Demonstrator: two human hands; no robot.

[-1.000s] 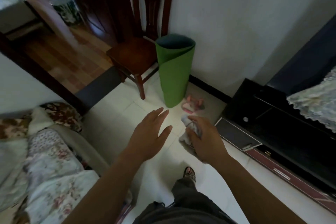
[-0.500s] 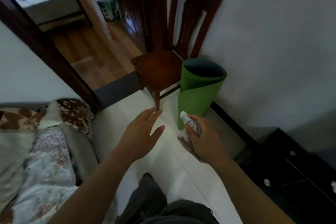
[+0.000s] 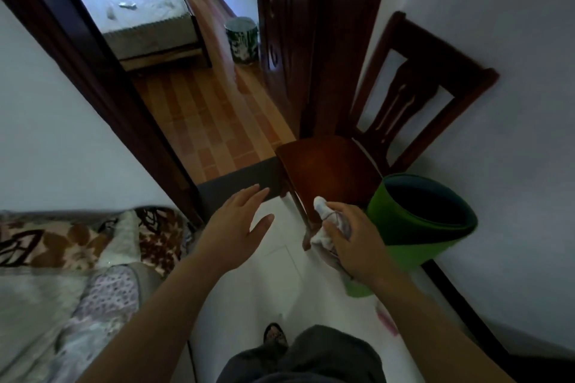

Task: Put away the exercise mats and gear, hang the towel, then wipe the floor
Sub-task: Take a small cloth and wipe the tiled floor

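Note:
My right hand (image 3: 354,246) grips a crumpled white towel (image 3: 325,221) in front of me, its end sticking up past my thumb. Just right of it a rolled green exercise mat (image 3: 413,246) stands upright on the white tiled floor (image 3: 280,270) against the wall. My left hand (image 3: 236,227) hovers open, fingers spread, holding nothing, above the floor to the left of the towel. A pink item (image 3: 387,323) lies on the floor by the mat's base, blurred.
A dark wooden chair (image 3: 329,168) stands against the wall right behind my hands. An open doorway (image 3: 211,121) leads to a wood-floored room with a bed (image 3: 137,15) and a patterned bin (image 3: 242,40). A sofa with floral covers (image 3: 62,274) fills the left.
The view has swung up and left toward the chair and doorway as I stepped forward. The black cabinet has left the frame. Both hands keep their pose, the right still gripping the towel.

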